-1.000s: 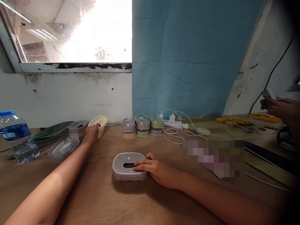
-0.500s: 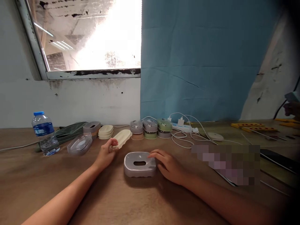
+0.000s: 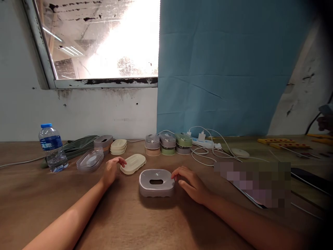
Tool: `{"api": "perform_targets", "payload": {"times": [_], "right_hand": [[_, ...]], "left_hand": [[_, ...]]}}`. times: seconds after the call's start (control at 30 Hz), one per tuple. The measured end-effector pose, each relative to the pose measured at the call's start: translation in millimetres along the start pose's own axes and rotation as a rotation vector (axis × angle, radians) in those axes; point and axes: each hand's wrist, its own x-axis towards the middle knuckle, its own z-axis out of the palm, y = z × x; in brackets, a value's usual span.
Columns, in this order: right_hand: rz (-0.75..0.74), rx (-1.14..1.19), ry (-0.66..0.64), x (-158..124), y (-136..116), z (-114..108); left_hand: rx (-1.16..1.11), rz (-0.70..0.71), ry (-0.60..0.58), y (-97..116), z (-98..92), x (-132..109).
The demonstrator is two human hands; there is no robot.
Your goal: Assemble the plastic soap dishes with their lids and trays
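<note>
A grey oval box (image 3: 156,183) with a slot in its top sits on the wooden table (image 3: 130,222) in front of me. My right hand (image 3: 191,184) rests beside its right end, fingers loosely spread and touching the box's edge. A cream oval tray (image 3: 133,164) lies flat just behind and left of the box. My left hand (image 3: 111,170) is next to the tray's left end, fingers curled, holding nothing.
Behind stand a stack of cream trays (image 3: 118,146), a grey box (image 3: 103,142), clear lids (image 3: 90,159), a water bottle (image 3: 53,148), a green pouch (image 3: 78,146), three stacked boxes (image 3: 168,143), a power strip with cables (image 3: 205,143). Another person's hand (image 3: 326,122) shows far right.
My left hand took a cream tray from the stack, carried it toward me, set it down behind the grey box and let go. My right hand slid off the box top to its side.
</note>
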Motion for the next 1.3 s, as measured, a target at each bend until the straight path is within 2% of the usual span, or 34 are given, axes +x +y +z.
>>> {"api": "perform_targets", "payload": {"times": [0.2, 0.47, 0.83, 1.0, 1.17, 1.23, 1.3], "right_hand": [[0.065, -0.005, 0.016, -0.1, 1.1, -0.8], [0.157, -0.014, 0.043, 1.7, 0.7, -1.9], [0.178, -0.023, 0.062, 2.2, 3.1, -0.7], [0.181, -0.020, 0.065, 2.6, 3.7, -0.6], [0.191, -0.011, 0.065, 2.6, 4.3, 0.1], [0.194, -0.001, 0.066, 2.3, 4.8, 0.4], [0.199, 0.008, 0.066, 2.2, 4.8, 0.7]], "left_hand": [[-0.016, -0.182, 0.145, -7.5, 4.6, -0.7], [0.003, -0.223, 0.120, -2.8, 8.0, -1.0], [0.065, -0.187, 0.076, 3.0, 9.4, -4.4], [0.062, -0.088, 0.095, -3.0, 7.2, -3.8], [0.162, -0.133, 0.143, -4.7, 6.0, -2.6], [0.253, -0.115, 0.090, -2.5, 7.0, -2.7], [0.347, -0.038, -0.026, -0.3, 9.4, -3.9]]}}
